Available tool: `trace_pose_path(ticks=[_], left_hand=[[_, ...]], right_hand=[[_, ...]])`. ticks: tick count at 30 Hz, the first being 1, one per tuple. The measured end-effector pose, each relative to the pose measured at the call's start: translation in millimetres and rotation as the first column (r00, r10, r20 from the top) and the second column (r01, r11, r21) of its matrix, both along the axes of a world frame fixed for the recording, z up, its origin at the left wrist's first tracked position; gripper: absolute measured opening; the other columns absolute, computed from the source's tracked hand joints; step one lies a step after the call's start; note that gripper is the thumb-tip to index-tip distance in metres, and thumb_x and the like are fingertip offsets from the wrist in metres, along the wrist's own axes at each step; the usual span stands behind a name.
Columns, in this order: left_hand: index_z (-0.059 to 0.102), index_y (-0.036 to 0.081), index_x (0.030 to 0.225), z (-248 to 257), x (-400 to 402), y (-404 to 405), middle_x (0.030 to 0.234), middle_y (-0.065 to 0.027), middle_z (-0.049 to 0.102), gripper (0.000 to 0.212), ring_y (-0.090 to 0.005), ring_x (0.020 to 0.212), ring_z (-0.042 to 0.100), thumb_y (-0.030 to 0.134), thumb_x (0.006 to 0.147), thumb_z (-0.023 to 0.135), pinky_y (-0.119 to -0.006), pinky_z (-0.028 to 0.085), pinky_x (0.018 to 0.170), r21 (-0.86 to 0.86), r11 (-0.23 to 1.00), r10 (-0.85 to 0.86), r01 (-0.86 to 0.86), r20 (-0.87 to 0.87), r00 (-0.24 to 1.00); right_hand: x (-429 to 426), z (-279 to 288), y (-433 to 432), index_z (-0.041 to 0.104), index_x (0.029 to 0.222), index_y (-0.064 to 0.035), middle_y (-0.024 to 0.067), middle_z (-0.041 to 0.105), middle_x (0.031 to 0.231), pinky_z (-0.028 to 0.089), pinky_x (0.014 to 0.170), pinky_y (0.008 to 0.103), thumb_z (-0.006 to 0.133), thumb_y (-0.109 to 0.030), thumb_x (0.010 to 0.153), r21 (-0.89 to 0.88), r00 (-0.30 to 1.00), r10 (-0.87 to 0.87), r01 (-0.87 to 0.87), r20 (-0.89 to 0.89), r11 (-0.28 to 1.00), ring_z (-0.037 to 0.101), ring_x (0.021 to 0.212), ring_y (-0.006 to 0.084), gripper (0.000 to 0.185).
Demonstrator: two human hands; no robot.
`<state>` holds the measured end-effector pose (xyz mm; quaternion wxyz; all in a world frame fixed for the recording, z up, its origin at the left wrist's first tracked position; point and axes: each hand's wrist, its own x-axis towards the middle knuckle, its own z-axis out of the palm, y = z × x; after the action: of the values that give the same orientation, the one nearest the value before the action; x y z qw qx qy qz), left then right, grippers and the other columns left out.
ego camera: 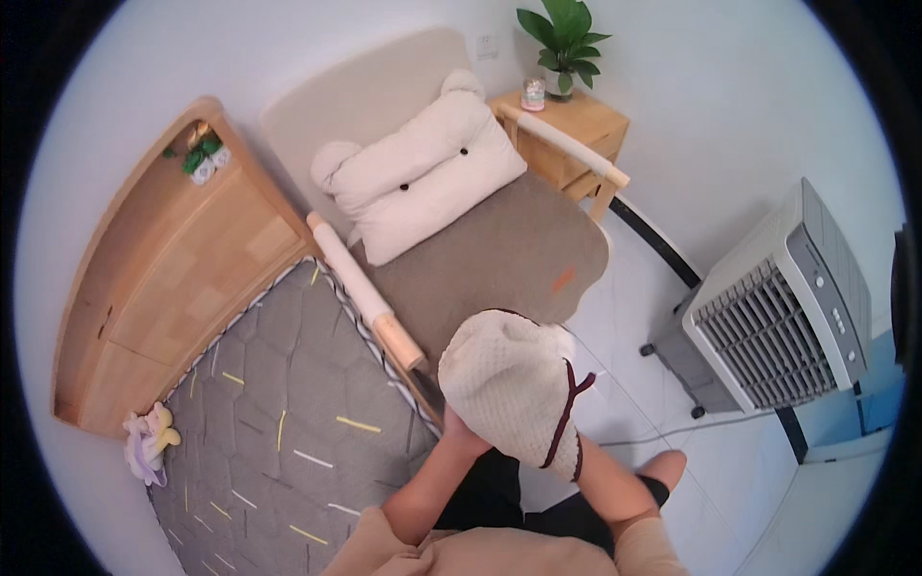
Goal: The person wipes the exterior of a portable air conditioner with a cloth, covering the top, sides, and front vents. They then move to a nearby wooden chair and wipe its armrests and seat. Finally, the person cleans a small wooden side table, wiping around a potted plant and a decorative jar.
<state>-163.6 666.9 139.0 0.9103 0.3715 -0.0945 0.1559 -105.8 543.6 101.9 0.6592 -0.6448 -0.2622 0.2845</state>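
Note:
A cream textured fabric cover (508,381) with dark red binding and a small loop is held up in front of me, above the lower end of the small bed. My left hand (462,434) holds its lower left side, with the fingers hidden behind the cloth. My right forearm goes into the cover's bound opening at the lower right, so my right hand is hidden inside. Beyond it, a cream pillow (432,183) with rounded ears and two dark buttons lies on the brown bed pad (497,252).
Padded wooden rails (353,273) flank the small bed. A large grey quilted mattress (274,403) and wooden headboard (194,266) stand left, with a plush toy (149,441). A wooden nightstand (576,119) holds a plant (565,43) and jar (533,93). An air cooler (778,309) stands right, its cable (677,432) on the floor.

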Motion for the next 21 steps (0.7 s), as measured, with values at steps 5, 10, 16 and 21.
trace_pose_path(ticks=[5,10,16,21], left_hand=[[0.022,0.015,0.145,-3.1,-90.0,50.0,0.148,-0.0094,0.026,0.092,-0.0321,0.134,0.03,0.08,0.079,0.016,-0.051,0.026,0.107,-0.452,0.886,-0.279,0.101,-0.347,0.895],[0.024,0.012,0.144,-9.5,-120.2,69.1,0.147,-0.0082,0.029,0.081,-0.0279,0.134,0.029,0.07,0.088,0.021,-0.044,0.024,0.109,-0.486,0.868,-0.279,0.106,-0.3,0.912],[0.031,0.012,0.14,28.0,-137.2,80.3,0.141,-0.0092,0.035,0.082,-0.0273,0.13,0.033,0.06,0.076,0.045,-0.042,0.026,0.107,0.065,0.995,0.092,-0.078,-0.271,0.958],[0.036,0.012,0.137,94.9,-155.2,101.1,0.135,-0.01,0.041,0.087,-0.0269,0.127,0.036,0.052,0.066,0.065,-0.04,0.028,0.105,0.994,-0.046,0.278,0.103,-0.087,0.957]], right_hand=[[-39.8,39.4,35.8,0.045,0.125,-0.0051,0.0115,0.049,0.126,0.026,0.105,0.032,0.052,-0.027,0.087,0.015,0.977,0.15,-0.154,0.154,0.988,0.043,0.12,0.0224,0.044],[-73.0,64.6,79.0,0.043,0.13,-0.0055,0.0111,0.048,0.13,0.024,0.107,0.0314,0.05,-0.027,0.089,0.155,0.963,0.212,-0.239,0.169,0.959,0.041,0.123,0.0217,0.047],[-41.0,154.1,111.2,0.045,0.133,-0.0082,0.0091,0.048,0.133,0.034,0.103,0.0321,0.06,-0.027,0.084,-0.534,0.288,0.521,-0.036,0.804,0.845,0.047,0.119,0.0218,0.054],[-4.3,105.0,62.5,0.05,0.128,-0.0058,0.0088,0.052,0.127,0.034,0.102,0.0336,0.057,-0.034,0.089,-0.242,0.925,0.375,-0.352,0.053,0.904,0.047,0.119,0.0202,0.049]])
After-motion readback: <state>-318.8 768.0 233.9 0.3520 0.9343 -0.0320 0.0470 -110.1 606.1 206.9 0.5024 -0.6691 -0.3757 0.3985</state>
